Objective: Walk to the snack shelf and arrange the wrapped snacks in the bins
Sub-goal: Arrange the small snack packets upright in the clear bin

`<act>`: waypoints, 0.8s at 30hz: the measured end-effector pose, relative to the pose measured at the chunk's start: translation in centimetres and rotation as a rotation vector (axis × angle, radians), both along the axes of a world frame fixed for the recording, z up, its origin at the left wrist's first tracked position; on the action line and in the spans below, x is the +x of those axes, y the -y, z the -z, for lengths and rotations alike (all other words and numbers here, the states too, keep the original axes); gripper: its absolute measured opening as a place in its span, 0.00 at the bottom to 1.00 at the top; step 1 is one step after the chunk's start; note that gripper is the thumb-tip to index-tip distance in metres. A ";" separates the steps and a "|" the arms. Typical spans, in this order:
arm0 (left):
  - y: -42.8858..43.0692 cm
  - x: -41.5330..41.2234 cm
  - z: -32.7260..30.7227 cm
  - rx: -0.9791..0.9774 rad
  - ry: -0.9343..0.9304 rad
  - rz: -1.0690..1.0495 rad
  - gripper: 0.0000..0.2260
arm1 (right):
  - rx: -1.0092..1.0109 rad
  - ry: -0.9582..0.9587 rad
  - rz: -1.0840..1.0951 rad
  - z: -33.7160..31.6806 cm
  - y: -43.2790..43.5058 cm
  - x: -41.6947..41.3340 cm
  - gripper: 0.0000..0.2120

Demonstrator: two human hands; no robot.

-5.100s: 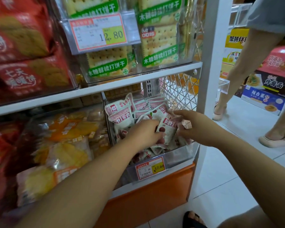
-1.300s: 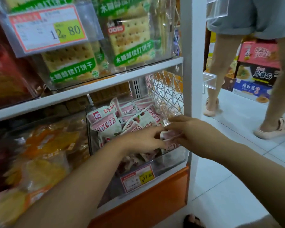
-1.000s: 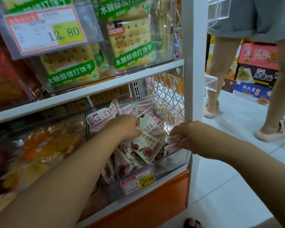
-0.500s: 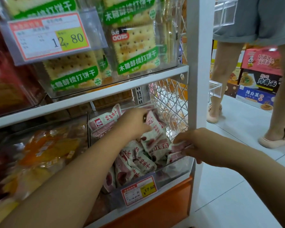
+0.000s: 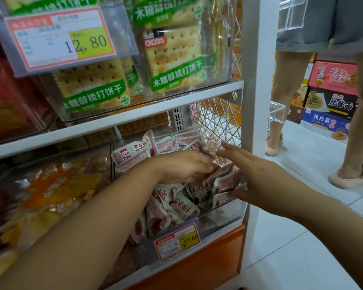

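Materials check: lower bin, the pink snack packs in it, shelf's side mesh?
bin: clear rigid plastic, likely acrylic, glossy; packs show through, glare on its front wall.
snack packs: thin printed plastic film, low sheen; creases and crimped edges.
side mesh: white-coated wire, probably metal; thin diamond lattice.
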State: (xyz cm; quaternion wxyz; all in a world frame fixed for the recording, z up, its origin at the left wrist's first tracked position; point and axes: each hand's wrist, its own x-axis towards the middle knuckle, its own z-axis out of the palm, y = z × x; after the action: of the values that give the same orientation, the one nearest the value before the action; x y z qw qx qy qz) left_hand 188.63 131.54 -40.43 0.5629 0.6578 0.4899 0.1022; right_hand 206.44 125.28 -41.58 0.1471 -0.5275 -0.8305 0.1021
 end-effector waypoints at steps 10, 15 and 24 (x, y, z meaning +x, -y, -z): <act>-4.4 -1.9 3.7 0.833 -0.857 0.225 0.31 | -0.108 0.101 -0.053 0.1 -0.6 -0.4 0.22; -4.6 -1.0 3.3 1.179 -1.062 0.489 0.32 | -0.091 0.099 -0.042 0.2 -0.8 -0.2 0.21; -5.0 -2.8 1.6 1.105 -1.292 0.410 0.21 | 0.097 0.156 -0.034 -0.1 -0.1 -0.3 0.22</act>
State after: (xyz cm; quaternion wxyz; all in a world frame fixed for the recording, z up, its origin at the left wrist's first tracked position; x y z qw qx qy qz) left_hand 185.79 136.54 -42.02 -0.2170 0.8409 0.4654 -0.1712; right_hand 206.16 125.33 -41.46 0.1056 -0.5119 -0.8522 0.0230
